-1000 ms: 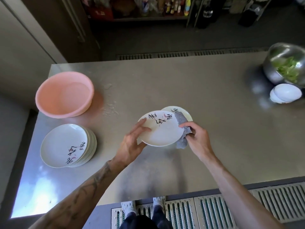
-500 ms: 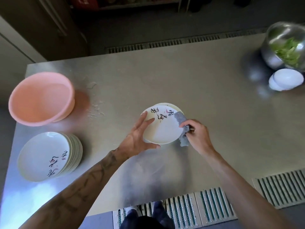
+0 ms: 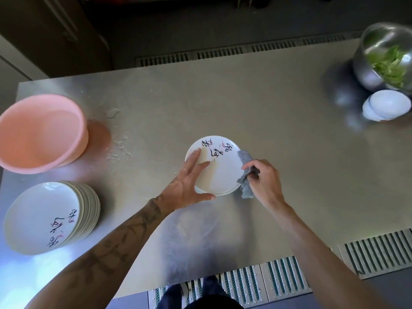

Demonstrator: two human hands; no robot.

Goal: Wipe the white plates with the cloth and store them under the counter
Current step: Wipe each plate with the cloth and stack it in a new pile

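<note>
While lying mid-counter (image 3: 278,134): white calligraphy plate (image 3: 220,175), pressed at its 8 o'clock rim by left hand (image 3: 187,186), fingers straight and spread. At plate's 3 o'clock, right hand (image 3: 265,181) clenched round grey cloth (image 3: 244,158), touching rim. Plate stack (image 3: 42,217) at counter's 8 o'clock; pink basin (image 3: 40,132) at 9.

brushed steel counter (image 3: 278,134), glossy white plate (image 3: 220,172), rough grey cloth (image 3: 245,161), matt pink plastic basin (image 3: 40,132)
</note>
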